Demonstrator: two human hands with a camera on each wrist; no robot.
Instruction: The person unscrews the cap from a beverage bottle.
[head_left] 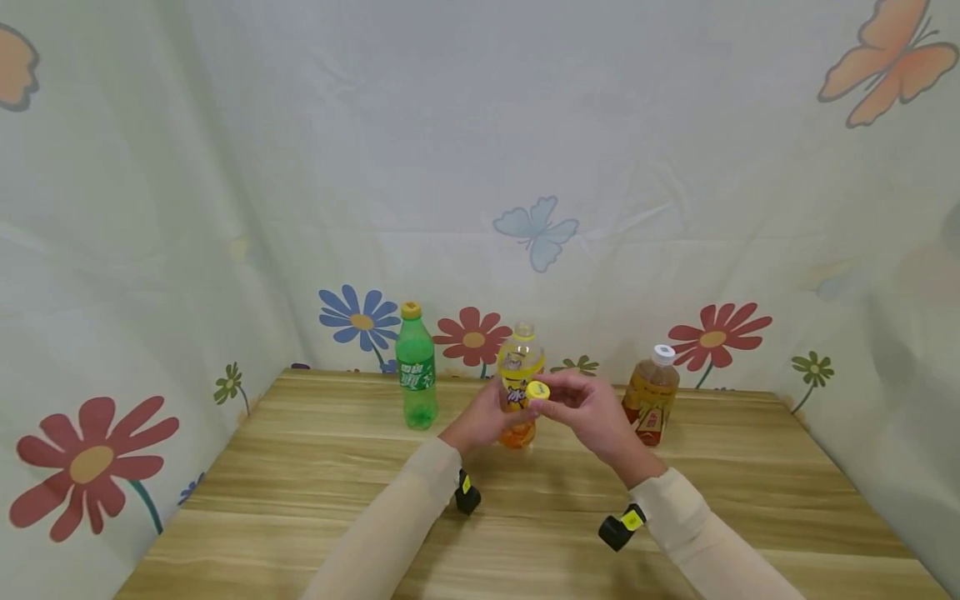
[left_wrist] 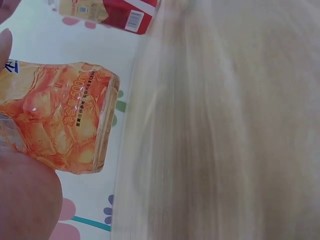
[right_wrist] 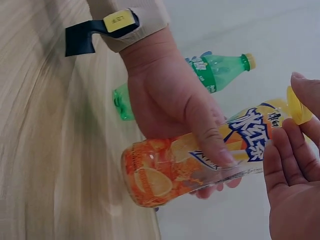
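Note:
My left hand [head_left: 482, 419] grips a clear plastic bottle [head_left: 517, 361] with a yellow and orange label around its lower body. Its neck has a yellow ring and no cap on top. In the left wrist view, the base of the bottle [left_wrist: 75, 120] appears to hang above the table. Just in front of the bottle, my right hand [head_left: 596, 417] pinches a yellow bottle cap [head_left: 537, 391] between thumb and fingers. The right wrist view shows that cap [right_wrist: 296, 106] near the upper part of the bottle, though the contact between them is unclear.
A green bottle [head_left: 417, 367] with a yellow cap stands left of my hands. Right of them is a brownish bottle [head_left: 654, 396] with a white cap. Both stand on the wood-grain table [head_left: 315, 475], before a flower-patterned curtain [head_left: 420, 150].

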